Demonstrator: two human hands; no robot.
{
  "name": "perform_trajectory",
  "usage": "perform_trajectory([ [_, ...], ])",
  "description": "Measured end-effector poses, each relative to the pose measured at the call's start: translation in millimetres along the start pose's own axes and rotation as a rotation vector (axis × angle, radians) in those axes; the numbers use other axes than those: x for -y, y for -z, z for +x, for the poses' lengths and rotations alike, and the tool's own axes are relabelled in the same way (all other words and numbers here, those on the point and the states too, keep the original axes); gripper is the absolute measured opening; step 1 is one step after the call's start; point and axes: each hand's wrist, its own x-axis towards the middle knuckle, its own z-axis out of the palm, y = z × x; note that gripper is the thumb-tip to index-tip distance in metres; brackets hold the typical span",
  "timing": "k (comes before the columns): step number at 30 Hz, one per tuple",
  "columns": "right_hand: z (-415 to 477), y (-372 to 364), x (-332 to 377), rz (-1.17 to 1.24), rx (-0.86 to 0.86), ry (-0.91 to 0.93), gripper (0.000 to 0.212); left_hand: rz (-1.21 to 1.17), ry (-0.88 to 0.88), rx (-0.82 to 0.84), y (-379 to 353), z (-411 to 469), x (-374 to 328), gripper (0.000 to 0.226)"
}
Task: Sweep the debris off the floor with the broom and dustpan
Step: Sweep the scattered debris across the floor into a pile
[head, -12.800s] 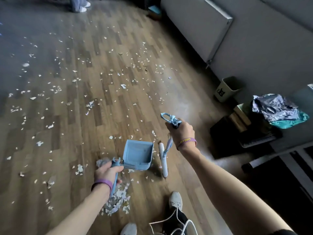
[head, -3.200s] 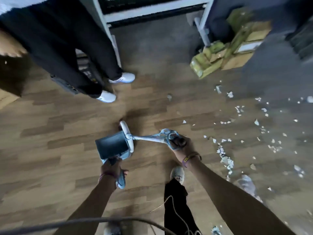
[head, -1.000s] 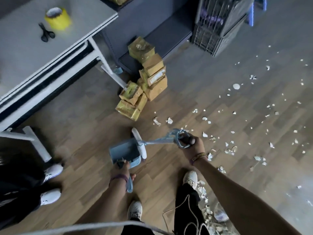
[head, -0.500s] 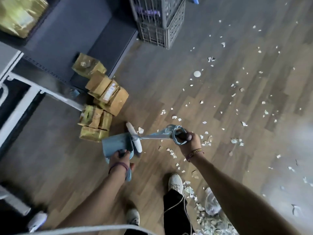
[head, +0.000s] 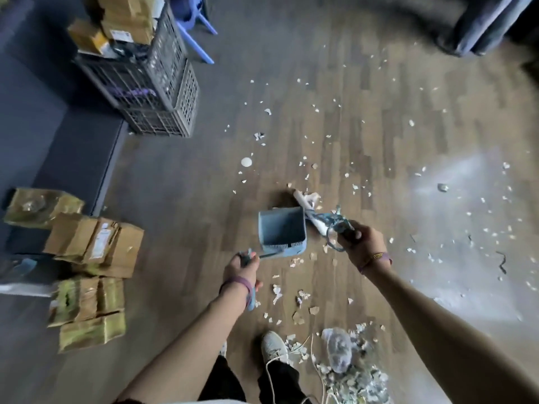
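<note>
My left hand (head: 242, 265) grips the long handle of the light-blue dustpan (head: 281, 230), whose open tray sits on the wooden floor in the middle of the view. Right of it, my right hand (head: 360, 242) grips the top of the broom handle; the white broom head (head: 309, 212) lies slanted along the dustpan's right side, touching a few scraps. White paper debris (head: 303, 164) is scattered over the floor ahead and to the right. A swept heap of debris (head: 347, 371) lies by my right foot.
Several cardboard boxes (head: 93, 243) are stacked on the floor at the left. Two stacked grey crates (head: 163, 94) holding boxes stand at the upper left, with a blue chair leg (head: 198, 45) behind. A dark sofa corner (head: 478, 27) fills the top right. My shoes (head: 272, 345) are at the bottom.
The view has swung right, past the table and boxes to the littered floor. The dustpan now opens away from me and the broom head has shifted from its left side to its right.
</note>
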Motion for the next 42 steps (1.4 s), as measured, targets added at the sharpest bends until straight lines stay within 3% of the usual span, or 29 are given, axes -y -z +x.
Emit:
perform_trajectory([
  [5,-11.1,20.0,-12.6,0.054,-0.166,-0.100,0.032,0.011,0.021,0.071,23.1,-2.6,-18.3,0.011],
  [8,-22.2,40.1,-9.5,0.082,-0.250,-0.143,0.020,0.031,0.012,0.084,35.3,0.1,-23.6,0.011],
  [11,-36.9,50.0,0.5,0.100,-0.212,-0.191,0.022,0.049,0.004,0.041,44.2,-4.4,-20.6,0.011],
  [15,-47.2,38.4,26.9,0.150,-0.251,-0.122,0.013,0.051,-0.002,-0.003,56.0,-6.0,-14.4,0.007],
  [23,-46.3,-25.1,78.2,0.057,-0.013,-0.019,0.019,0.028,0.040,-0.242,105.0,3.7,6.0,0.004],
  [27,-42.8,-51.3,91.5,0.084,0.159,0.085,0.052,-0.058,0.056,-0.337,119.6,-12.6,28.0,0.007],
  [29,-41.0,-60.7,87.1,0.136,0.230,0.116,0.058,-0.073,0.105,-0.392,124.0,-25.9,44.7,0.007],
  [36,-82.0,-57.2,6.1,0.168,0.362,0.058,0.043,-0.143,0.136,-0.568,86.8,-94.3,122.2,0.009],
  [42,-83.7,-8.9,-80.7,0.149,0.442,0.120,0.036,-0.293,0.254,-0.517,7.6,-111.6,156.8,0.006],
])
